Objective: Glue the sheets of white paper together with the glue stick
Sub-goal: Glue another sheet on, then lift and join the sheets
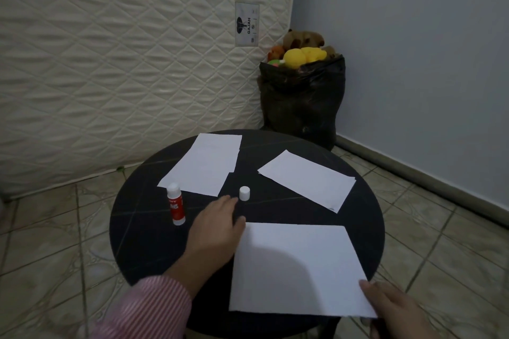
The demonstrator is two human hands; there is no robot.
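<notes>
— What did you have in view, biggest first?

— I saw a quilted mattress [124, 63] standing against the wall, and a black bag [301, 99] of soft toys in the corner. In front of me was the round dark desk [143, 234]. On it lay the near sheet [297, 267], its lower edge hanging past the desk's rim, a stack of sheets [203, 165] at the far left and another sheet [308, 180] at the far right.

— And your hands?

— My left hand [217, 226] hovered palm down, fingers loosely spread and holding nothing, between the glue stick and the near sheet. My right hand [391, 308] pressed the near sheet's lower right corner; I couldn't tell whether it pinched it.

— The glue?

— The glue stick [175, 204] lay uncapped left of my hand. Its white cap [244, 193] stood upright just beyond my fingertips.
</notes>
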